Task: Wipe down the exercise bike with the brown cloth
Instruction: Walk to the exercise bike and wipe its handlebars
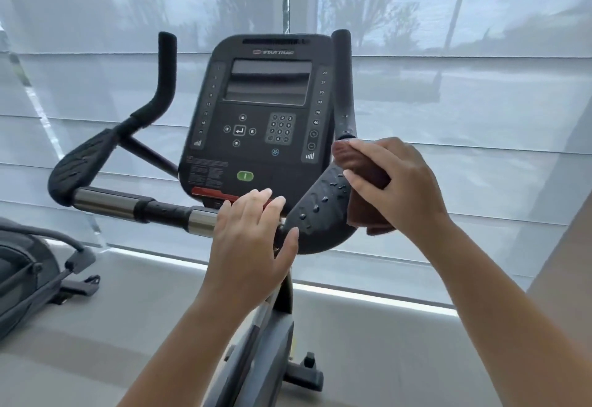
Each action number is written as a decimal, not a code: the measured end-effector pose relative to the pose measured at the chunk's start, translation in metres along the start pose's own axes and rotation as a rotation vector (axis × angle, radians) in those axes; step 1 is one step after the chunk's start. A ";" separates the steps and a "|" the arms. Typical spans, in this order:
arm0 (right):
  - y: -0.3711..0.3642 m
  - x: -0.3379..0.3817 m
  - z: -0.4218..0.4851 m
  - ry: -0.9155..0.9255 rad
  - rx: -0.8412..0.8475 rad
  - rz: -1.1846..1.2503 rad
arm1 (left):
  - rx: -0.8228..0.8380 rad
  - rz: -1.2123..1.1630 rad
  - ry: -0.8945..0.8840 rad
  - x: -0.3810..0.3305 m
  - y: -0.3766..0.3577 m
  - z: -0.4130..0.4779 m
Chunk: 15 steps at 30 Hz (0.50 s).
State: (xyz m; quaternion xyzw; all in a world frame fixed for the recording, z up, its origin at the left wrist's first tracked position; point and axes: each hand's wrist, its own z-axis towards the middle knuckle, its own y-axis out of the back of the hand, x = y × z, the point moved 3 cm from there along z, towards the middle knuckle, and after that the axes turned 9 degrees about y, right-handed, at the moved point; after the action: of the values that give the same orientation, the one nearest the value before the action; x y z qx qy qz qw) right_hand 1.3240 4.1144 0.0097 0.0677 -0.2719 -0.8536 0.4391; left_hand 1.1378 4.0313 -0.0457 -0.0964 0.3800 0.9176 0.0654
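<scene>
While the right hand clamps its fingers on the brown cloth against the bike's wet right handlebar, the left hand rests near the bar's middle, fingers straight and slightly apart.

Soft brown cloth; matt black wet handlebar pad; shiny metal bar.

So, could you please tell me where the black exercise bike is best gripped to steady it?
Probably the chrome section of the horizontal crossbar, from above: a round, level tube a hand can wrap, away from the droplet-covered right pad beside the brown cloth.
</scene>
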 end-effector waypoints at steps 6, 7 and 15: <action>-0.028 -0.023 0.023 0.020 0.168 0.059 | 0.031 0.028 0.037 -0.001 -0.006 0.007; -0.032 -0.024 0.021 0.030 0.187 0.052 | 0.030 0.032 0.033 -0.002 -0.007 0.008; -0.029 -0.013 -0.006 0.063 0.137 0.122 | 0.098 0.060 0.023 -0.001 -0.021 0.003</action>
State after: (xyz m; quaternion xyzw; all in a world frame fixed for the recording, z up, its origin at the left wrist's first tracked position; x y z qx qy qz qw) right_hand 1.3131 4.1360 -0.0123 0.1075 -0.3192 -0.8021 0.4931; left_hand 1.1424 4.0483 -0.0582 -0.0923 0.4279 0.8983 0.0381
